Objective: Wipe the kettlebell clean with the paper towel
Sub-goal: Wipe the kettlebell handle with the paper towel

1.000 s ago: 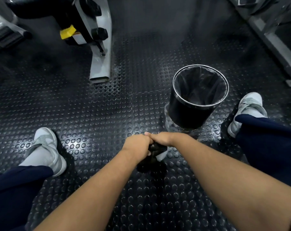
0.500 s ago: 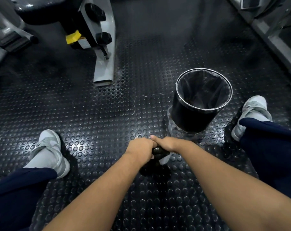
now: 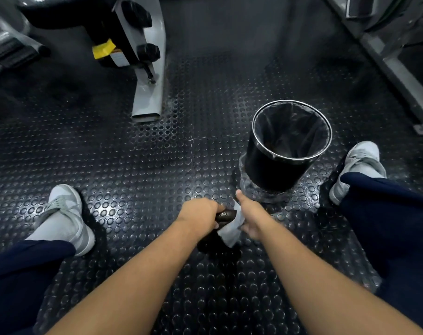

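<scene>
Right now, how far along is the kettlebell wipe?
Done: the towel is out and against the kettlebell. In hand: the left hand grips the handle, and the right hand holds the towel at the handle's right end. Left: probably the dark body below, mostly hidden, so its cleanliness can't be judged. After that, the towel likely goes in the bin.

Black kettlebell (image 3: 223,217), white paper towel (image 3: 232,229). Black floor (image 3: 133,177) with raised round studs. Black bin (image 3: 273,170), silver rim. Grey-white sneakers (image 3: 65,213), navy trousers (image 3: 394,213). Yellow tag (image 3: 103,48) on grey machine (image 3: 150,93).
</scene>
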